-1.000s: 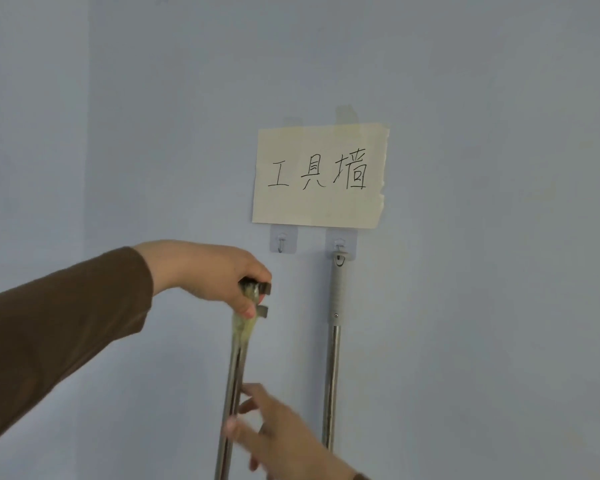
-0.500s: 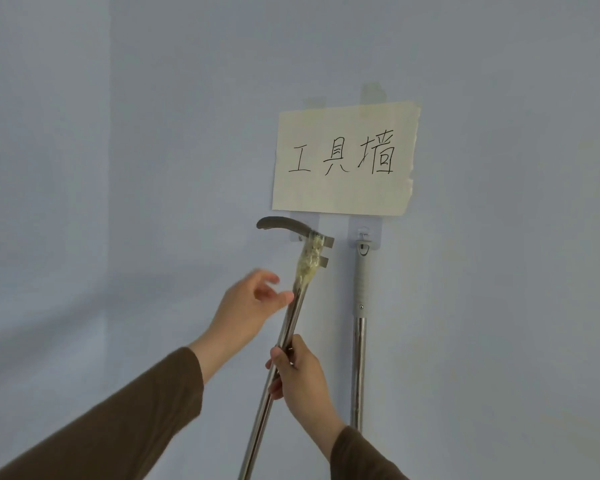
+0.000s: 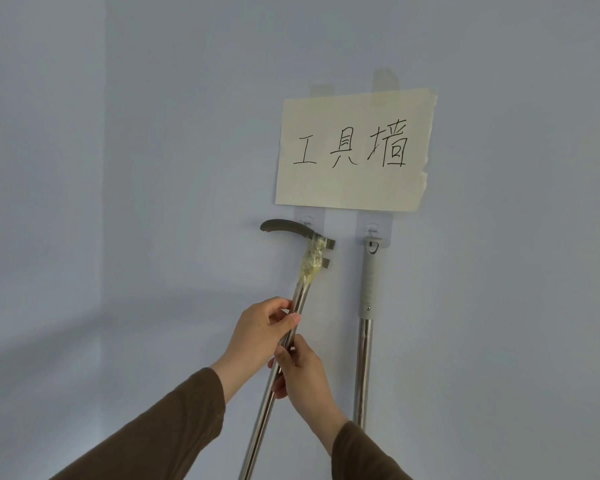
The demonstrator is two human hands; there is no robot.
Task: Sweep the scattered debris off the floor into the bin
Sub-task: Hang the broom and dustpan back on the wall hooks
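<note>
Both hands hold the metal pole [image 3: 284,344] tilted against the wall, probably to bring its curved handle [image 3: 288,227] to or from the hook [image 3: 307,224]. The left hand [image 3: 257,336] wraps its fingers [image 3: 286,320] closed around the pole; the right hand [image 3: 303,374] grips just below. A 2nd pole [image 3: 365,341] hangs beside. Floor debris and bin are not visible.

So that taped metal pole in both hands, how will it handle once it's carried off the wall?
The metal pole looks like rigid tubing, so it should stay straight, not flex. Its polished surface may slip; the left hand and right hand both wrap it. The taped joint under the curved handle looks improvised and could wobble.
</note>
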